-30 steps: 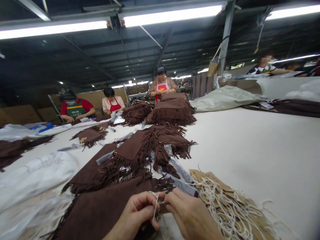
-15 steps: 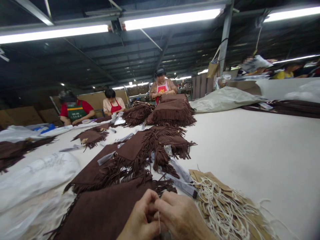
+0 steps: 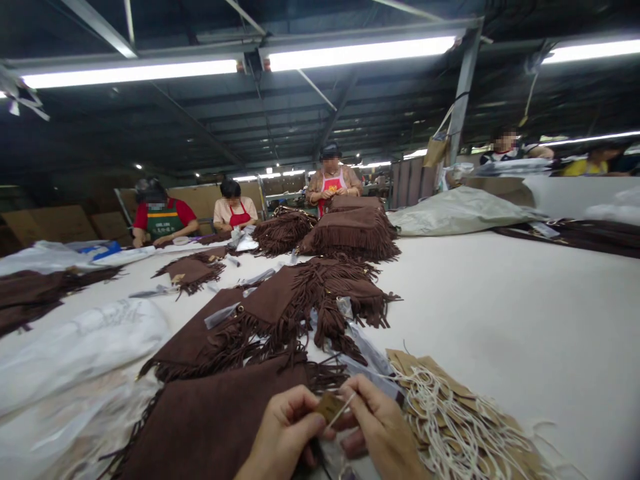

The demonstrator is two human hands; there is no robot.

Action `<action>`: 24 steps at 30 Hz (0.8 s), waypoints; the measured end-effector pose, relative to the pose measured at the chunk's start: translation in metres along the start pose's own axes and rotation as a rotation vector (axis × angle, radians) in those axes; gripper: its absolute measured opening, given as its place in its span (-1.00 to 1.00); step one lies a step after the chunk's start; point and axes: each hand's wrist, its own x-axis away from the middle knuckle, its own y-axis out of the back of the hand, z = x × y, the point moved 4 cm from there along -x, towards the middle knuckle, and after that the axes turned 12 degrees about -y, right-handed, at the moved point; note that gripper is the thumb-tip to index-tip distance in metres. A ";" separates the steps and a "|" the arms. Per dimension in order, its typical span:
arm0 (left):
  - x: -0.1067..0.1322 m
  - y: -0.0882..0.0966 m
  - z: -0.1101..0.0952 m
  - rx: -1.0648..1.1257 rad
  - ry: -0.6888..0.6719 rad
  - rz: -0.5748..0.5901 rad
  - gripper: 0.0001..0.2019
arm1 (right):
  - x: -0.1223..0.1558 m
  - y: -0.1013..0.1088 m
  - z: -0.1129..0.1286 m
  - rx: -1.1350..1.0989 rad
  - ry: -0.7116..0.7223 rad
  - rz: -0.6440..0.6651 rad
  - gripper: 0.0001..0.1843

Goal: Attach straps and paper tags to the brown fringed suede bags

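My left hand (image 3: 286, 433) pinches a small tan paper tag (image 3: 329, 405) between thumb and fingers. Right beside it, my right hand (image 3: 383, 430) pinches the tag's white string (image 3: 343, 409) at its edge. Both hands hover over the near end of a brown fringed suede bag (image 3: 215, 420) lying flat at the table's front. To the right of my hands lies a heap of tan tags with white strings (image 3: 457, 417).
More brown fringed bags (image 3: 280, 307) and a stack of them (image 3: 353, 230) run up the white table (image 3: 510, 313). White plastic bags (image 3: 75, 347) lie at left. Several people in aprons (image 3: 160, 217) work at the far end; others stand at the right.
My hands have parted a little and lifted the tan tag into view; a moment ago they were pressed together over the string. The camera has tilted slightly downward.
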 end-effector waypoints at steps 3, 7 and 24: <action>-0.004 0.015 0.001 0.188 0.014 -0.162 -0.62 | 0.001 0.010 0.009 0.131 0.063 0.006 -0.61; -0.014 0.032 0.002 0.314 -0.008 -0.257 -0.50 | 0.011 0.004 0.022 0.399 0.243 0.136 -0.69; 0.011 -0.055 -0.107 -0.354 -0.512 0.312 -0.82 | 0.025 0.002 0.018 0.526 0.420 -0.034 -0.53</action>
